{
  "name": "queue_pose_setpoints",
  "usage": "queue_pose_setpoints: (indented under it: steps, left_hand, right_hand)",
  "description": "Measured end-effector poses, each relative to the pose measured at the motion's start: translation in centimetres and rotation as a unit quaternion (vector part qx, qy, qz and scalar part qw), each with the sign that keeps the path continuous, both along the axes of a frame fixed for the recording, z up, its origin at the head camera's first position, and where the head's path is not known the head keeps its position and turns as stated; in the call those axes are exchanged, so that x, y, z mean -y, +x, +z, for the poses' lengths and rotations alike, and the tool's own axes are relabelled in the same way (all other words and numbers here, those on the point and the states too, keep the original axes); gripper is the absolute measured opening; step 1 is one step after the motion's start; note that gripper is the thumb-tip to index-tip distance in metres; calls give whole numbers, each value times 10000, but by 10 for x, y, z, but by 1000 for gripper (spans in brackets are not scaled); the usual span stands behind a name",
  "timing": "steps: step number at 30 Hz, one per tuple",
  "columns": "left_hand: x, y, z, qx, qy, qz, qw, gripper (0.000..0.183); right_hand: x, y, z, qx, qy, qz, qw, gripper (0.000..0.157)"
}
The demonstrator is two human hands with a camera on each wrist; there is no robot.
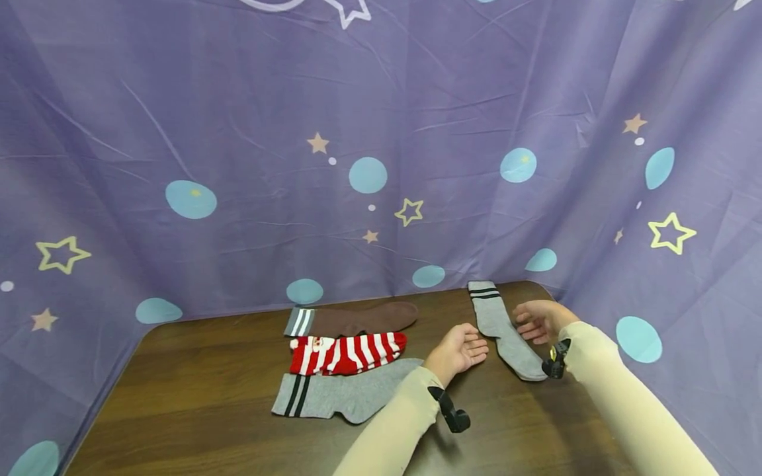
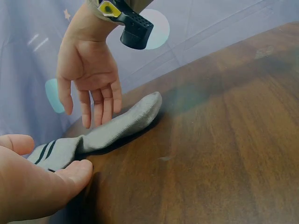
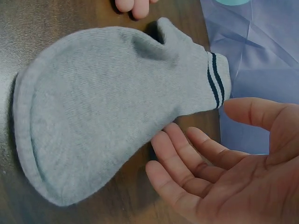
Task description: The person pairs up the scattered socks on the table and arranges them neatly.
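Observation:
A grey sock with two black stripes lies on the right part of the wooden table, its striped cuff toward the curtain. My right hand is at its right side, fingers loosely bent and holding nothing. In the right wrist view, those fingertips come close to the sock's edge; whether they touch it I cannot tell. To the sock's left is my left hand, palm turned inward, with nothing in it. The left wrist view shows the sock's toe between the two hands.
Left of my left arm lie a brown sock, a red-and-white striped sock and another grey sock, one below the other. A purple curtain hangs behind the wooden table and along its sides.

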State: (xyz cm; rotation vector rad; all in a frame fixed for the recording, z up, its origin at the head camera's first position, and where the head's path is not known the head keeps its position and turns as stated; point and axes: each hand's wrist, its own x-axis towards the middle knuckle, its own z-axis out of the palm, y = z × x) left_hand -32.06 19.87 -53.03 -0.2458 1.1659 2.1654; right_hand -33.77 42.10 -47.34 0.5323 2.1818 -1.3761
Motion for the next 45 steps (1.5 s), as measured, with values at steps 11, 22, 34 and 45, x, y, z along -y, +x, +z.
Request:
queue_pose_setpoints:
  steps: [11,22,34,45]
  left_hand:
    - [-1,2,-1,-102,-11,-55,9999,58]
    - [2,4,-3,-55,4,-20,10000,58]
    - [9,4,-6,-3,125,-26,9999,66]
    - [15,0,-8,156,258,-13,9995,63]
  right_hand:
    - [15,1,-5,113,182,179,9996,57]
    - [29,-3,-16,220,71,440,9988,68]
    - [42,-5,-24,255,-125,398,9988,57]
    - [54,-7,-25,142,-341,889,9954,33]
